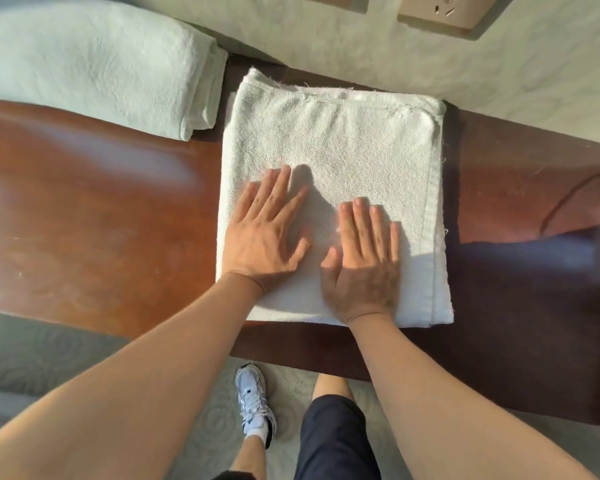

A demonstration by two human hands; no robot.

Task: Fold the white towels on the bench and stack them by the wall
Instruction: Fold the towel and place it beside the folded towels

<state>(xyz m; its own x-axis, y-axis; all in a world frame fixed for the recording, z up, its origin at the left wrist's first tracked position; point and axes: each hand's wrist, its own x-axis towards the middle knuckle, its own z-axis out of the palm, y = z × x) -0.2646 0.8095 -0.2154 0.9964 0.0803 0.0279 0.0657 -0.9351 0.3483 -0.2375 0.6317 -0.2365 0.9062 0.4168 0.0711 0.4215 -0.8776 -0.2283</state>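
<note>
One folded towel (pixel 94 64) is already laid far left by wall; second towel (pixel 333 161), folded, is pressed flat w/ left hand (pixel 264 237) & right hand (pixel 364 261) spread open, stacking judged left.

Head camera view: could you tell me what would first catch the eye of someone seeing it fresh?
Two bare hands, the left hand and right hand, press flat side by side on a folded white towel at the middle of the reddish wooden bench. A second folded towel lies at the upper left, by the wall.
</note>
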